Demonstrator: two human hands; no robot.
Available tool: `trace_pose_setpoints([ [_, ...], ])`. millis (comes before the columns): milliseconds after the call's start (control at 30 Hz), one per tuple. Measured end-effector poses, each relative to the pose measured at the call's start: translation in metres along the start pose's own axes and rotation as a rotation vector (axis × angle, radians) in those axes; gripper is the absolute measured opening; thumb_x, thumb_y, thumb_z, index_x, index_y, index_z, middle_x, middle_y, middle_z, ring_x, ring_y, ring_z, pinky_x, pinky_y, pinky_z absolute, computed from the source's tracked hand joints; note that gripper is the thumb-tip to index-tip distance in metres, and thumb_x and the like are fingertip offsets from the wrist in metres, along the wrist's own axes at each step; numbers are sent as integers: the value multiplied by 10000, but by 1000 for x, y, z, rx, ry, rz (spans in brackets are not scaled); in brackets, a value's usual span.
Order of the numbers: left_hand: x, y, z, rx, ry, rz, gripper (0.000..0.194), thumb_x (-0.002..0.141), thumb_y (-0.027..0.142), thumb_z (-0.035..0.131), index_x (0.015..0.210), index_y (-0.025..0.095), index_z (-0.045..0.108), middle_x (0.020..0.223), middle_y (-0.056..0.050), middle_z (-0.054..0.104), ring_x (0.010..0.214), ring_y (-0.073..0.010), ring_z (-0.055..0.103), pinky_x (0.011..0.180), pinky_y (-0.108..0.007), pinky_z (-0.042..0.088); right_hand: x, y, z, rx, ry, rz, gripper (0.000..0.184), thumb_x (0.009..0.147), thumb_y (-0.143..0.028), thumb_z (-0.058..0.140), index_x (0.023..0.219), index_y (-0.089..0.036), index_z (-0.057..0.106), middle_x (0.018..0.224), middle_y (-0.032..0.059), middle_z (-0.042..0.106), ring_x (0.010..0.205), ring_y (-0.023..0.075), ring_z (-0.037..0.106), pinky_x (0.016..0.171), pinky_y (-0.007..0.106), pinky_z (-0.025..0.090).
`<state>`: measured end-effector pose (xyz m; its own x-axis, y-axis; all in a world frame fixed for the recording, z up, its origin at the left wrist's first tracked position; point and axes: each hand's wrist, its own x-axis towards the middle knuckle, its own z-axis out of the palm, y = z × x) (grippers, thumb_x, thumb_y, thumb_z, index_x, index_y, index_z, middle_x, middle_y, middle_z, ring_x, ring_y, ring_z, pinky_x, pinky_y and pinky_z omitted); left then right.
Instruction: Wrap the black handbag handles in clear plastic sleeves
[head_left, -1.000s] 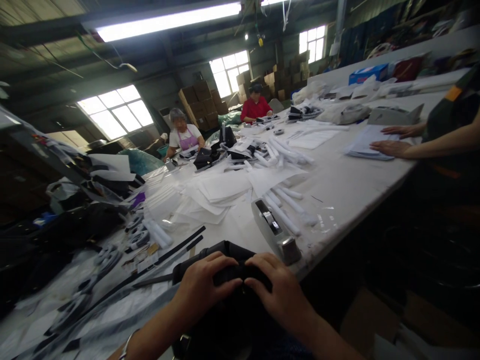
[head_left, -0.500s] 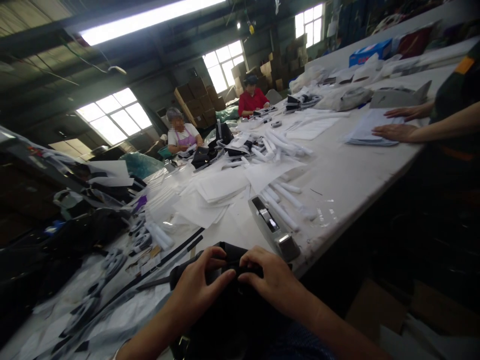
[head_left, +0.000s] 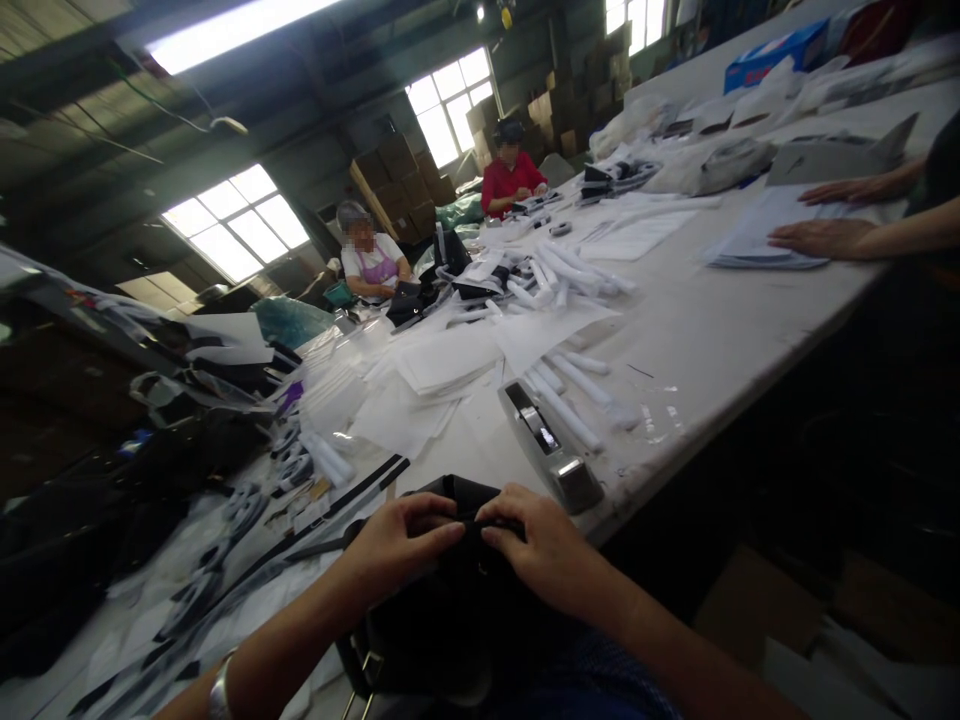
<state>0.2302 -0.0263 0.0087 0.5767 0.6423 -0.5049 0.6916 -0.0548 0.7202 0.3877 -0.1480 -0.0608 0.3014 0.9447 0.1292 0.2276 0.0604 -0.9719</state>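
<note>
A black bag (head_left: 442, 640) rests at the table edge against my lap, its lower part lost in shadow. Gold-coloured metal hardware (head_left: 367, 672) shows at its lower left. My left hand (head_left: 409, 545) pinches the bag's upper edge between thumb and fingers. Close beside it, my right hand (head_left: 540, 545) grips the same edge, fingertips nearly meeting the left ones. Just beyond my right hand stands a grey tape dispenser (head_left: 544, 440). To the left of the bag lie dark strips (head_left: 367, 490) on the table.
White sheets (head_left: 442, 360) and white rolled tubes (head_left: 570, 410) cover the table (head_left: 675, 340) ahead. Wrapped straps (head_left: 202, 600) lie at left. At right, a co-worker's hands (head_left: 832, 235) press on a stack of sheets (head_left: 765, 240). Two more people sit across the table.
My left thumb has moved in toward the bag's edge, and my fingertips are closer together. My view has shifted slightly. The co-worker's hands at right remain on the sheets.
</note>
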Motion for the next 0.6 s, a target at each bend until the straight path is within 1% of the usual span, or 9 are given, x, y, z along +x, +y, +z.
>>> trace_pose_setpoints([
  [67,-1,4,0,66,24,4,520,736,500,737,1104,140,663,835,-35,725,634,-138,625,535,-214,428,-2,1,2,-34,47,-1,99,822,-146,657,878,-201,718,894,28,677,871,176,624,805,284,454],
  [167,-3,8,0,94,1,16,495,754,500,715,1093,141,672,866,-46,729,699,-162,647,558,-216,450,-4,4,4,-37,59,16,58,829,-172,659,860,-196,701,886,31,680,867,182,626,802,293,458],
  [300,-2,7,0,128,-15,78,454,767,482,703,1057,133,688,897,-73,731,792,-199,672,604,-234,494,-4,8,3,8,17,6,128,840,-142,624,899,-199,722,947,41,693,915,184,635,843,292,462],
  [400,0,6,0,170,-9,111,442,782,486,683,1046,132,689,876,-67,726,758,-192,675,606,-238,504,-4,9,2,20,11,-5,161,836,-133,615,919,-202,734,971,47,695,927,185,637,846,289,465],
  [500,0,8,0,205,-22,133,424,794,483,666,1042,139,687,887,-60,730,739,-186,680,647,-257,522,-4,9,3,11,32,-4,136,822,-159,636,911,-198,731,937,43,701,898,185,642,816,285,468],
  [600,0,13,1,286,10,171,362,765,443,691,982,153,697,914,-62,738,828,-218,689,705,-269,529,-6,10,3,10,58,23,83,802,-209,672,868,-190,719,871,29,704,838,179,644,752,271,462],
])
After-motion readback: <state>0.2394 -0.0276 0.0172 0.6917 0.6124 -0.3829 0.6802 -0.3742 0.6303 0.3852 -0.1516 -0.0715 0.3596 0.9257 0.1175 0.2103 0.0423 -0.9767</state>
